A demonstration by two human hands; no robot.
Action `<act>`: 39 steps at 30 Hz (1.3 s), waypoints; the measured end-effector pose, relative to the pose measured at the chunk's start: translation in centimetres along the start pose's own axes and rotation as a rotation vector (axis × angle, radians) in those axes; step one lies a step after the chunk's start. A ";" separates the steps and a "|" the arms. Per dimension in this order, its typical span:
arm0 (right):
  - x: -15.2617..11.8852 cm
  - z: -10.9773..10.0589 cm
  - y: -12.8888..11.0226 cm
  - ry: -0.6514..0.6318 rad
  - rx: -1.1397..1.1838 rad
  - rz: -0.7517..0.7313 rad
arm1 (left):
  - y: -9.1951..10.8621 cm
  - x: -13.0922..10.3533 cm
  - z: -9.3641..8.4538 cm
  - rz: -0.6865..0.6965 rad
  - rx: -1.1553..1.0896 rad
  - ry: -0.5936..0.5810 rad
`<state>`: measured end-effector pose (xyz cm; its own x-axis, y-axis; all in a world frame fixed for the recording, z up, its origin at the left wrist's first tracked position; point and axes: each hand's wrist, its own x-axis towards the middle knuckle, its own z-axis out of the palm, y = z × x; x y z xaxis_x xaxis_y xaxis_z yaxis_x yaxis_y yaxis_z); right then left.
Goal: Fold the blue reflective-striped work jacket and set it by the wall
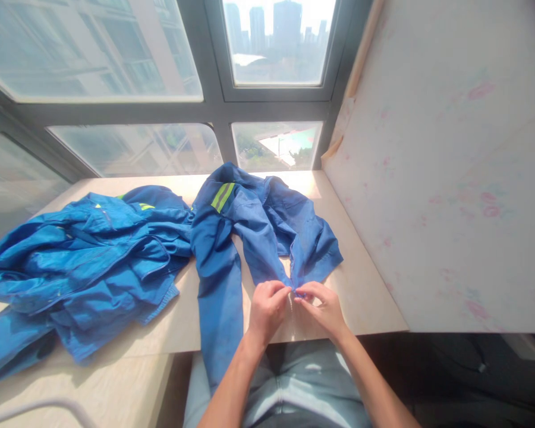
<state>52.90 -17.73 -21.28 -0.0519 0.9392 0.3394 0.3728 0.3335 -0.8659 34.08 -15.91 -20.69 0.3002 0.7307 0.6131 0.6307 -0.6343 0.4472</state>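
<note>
A blue work jacket (258, 214) with a yellow-and-grey reflective band lies spread at the table's front edge, one sleeve hanging over it. My left hand (268, 306) pinches the jacket's lower front corner between thumb and fingers. Close beside it, my right hand (323, 306) pinches the other front corner, so the two edges meet between my fingertips. Part of a zipper (293, 261) shows along the right front edge. What exactly sits between the fingertips is too small to make out.
Another blue jacket (102, 249) lies crumpled on the left. The pale tabletop (365, 297) ends just before my lap. Windows with grey frames (276, 107) stand behind it, and a flower-patterned wall (450, 178) borders the right. A pale tube (49, 404) curves at lower left.
</note>
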 end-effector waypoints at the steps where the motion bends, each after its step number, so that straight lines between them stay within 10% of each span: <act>1: 0.0 0.0 0.0 -0.005 -0.018 0.000 | 0.0 0.0 0.0 0.002 -0.002 -0.007; 31: 0.8 -0.3 -0.9 -0.179 -0.144 -0.097 | 0.4 -0.5 -1.4 0.022 -0.028 -0.083; 35: 0.9 -0.3 -1.2 -0.112 -0.138 -0.091 | 1.7 -1.8 -1.7 -0.158 -0.160 0.027; 39: 0.9 0.1 -1.5 -0.051 -0.110 -0.028 | 4.1 -3.8 -0.5 -0.629 -0.635 -0.040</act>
<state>52.21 -17.34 -19.70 -0.1096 0.9336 0.3412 0.4699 0.3512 -0.8098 35.19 -21.42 -20.90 0.0648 0.9913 0.1147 0.1752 -0.1244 0.9766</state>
